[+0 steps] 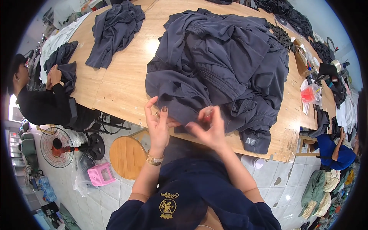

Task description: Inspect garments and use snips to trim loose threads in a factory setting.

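Note:
A large heap of dark navy garments (234, 57) lies on the wooden table right in front of me. My left hand (158, 125) is at the near left edge of the heap, palm turned up. Its thumb and index finger stand raised and apart, and the lower fingers reach beside the garment's edge, partly hidden. Close by on the right, my right hand (211, 132) is curled at the cloth's near edge, blurred by motion. Its fingers close round a small red and silver tool (208, 115), too blurred to name.
On the wooden table (119, 82), another dark garment (115, 32) lies at the far left. A person in black (42, 99) handles dark cloth at left; one in blue (337, 151) sits at right. A round stool (127, 157), pink stool (100, 174) and fan (57, 147) stand below.

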Tool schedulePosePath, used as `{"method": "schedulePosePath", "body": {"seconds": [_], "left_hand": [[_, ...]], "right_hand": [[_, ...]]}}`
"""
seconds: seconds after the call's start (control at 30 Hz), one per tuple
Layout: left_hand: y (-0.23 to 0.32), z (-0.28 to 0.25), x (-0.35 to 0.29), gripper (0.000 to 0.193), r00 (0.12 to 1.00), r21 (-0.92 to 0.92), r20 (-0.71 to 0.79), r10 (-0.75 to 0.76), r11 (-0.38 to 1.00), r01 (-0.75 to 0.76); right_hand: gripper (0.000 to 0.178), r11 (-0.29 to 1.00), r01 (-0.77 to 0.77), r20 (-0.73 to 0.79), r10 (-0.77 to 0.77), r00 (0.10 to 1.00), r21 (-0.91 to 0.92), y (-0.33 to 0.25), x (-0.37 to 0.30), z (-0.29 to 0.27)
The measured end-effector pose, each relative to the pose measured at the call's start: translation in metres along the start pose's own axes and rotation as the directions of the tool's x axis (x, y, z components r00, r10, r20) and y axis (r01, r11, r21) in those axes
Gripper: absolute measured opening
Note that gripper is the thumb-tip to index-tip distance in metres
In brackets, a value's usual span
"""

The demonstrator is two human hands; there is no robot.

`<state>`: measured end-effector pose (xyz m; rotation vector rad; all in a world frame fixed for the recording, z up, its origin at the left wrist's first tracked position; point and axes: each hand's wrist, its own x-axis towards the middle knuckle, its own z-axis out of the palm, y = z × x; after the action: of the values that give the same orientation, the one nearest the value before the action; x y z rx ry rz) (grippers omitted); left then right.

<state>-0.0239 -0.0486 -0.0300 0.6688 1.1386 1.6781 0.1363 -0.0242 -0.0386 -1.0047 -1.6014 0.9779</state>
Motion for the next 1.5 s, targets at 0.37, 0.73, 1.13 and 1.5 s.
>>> {"method": "schedulePosePath", "body": {"seconds": [0.37, 0.73, 1.13, 1.5], "left_hand": [[-0.004, 0.002, -0.008, 0.045, 0.971, 0.242, 0.158, 0.177, 0.947, -0.211], [-0.003, 0.001, -0.013, 0.051, 0.921, 0.411, 0.244, 0.303, 0.828, -0.381], [0.029, 0.015, 0.024, 0.025, 0.628, 0.639, 0.704, 0.332, 0.091, -0.764], [0.026, 0.036, 0.053, 0.013, 0.76, 0.417, 0.649, -0.016, 0.843, -0.339]], "right_hand": [[0.037, 0.973, 0.111, -0.038, -0.121, 0.992, -0.203, 0.016, -0.009, -0.007], [0.037, 0.955, 0.134, -0.093, -0.164, 0.982, -0.263, 0.012, -0.011, -0.013], [0.025, 0.983, -0.137, 0.096, 0.149, 0.984, -0.122, -0.01, 0.001, -0.058], [0.023, 0.85, -0.115, -0.247, 0.275, 0.929, 0.513, 0.021, 0.02, -0.091]]}}
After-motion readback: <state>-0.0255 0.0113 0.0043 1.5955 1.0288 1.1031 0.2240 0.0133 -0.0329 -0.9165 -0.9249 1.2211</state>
